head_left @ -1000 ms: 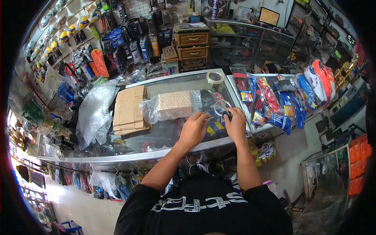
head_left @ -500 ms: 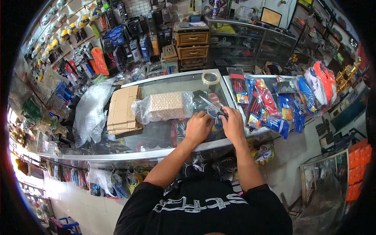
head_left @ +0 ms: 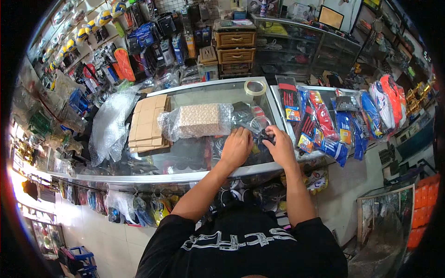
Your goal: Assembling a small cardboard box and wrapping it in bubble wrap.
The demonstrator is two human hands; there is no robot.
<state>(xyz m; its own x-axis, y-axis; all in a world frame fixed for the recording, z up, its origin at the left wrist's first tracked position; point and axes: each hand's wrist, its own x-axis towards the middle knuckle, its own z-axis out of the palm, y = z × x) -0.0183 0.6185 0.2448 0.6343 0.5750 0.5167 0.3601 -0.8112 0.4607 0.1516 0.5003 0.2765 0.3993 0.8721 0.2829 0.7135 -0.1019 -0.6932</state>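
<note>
My right hand (head_left: 282, 149) is closed around the dark handles of a pair of scissors (head_left: 268, 136) over the right end of the glass counter (head_left: 139, 178). Its blades are hard to make out now. Close beside it, my left hand (head_left: 238, 147) has its fingers curled down at the counter; whatever they pinch, if anything, is hidden. Just beyond the left hand lies a box-shaped parcel in bubble wrap (head_left: 199, 119), with loose wrap at its left end. Farther back, a roll of tape (head_left: 255, 93) lies flat on the glass.
Left of the parcel lie flattened brown cardboard pieces (head_left: 149, 121) and a large sheet of bubble wrap (head_left: 109, 123). Packaged sports goods (head_left: 322, 118) cover the counter to the right. Bagged goods (head_left: 139, 208) hang below the counter's front edge. A wooden drawer cabinet (head_left: 235, 48) stands behind.
The scissors have turned in my right hand, and their blades no longer point visibly toward the back left. My left hand stays curled nearby. The whole view has shifted slightly.
</note>
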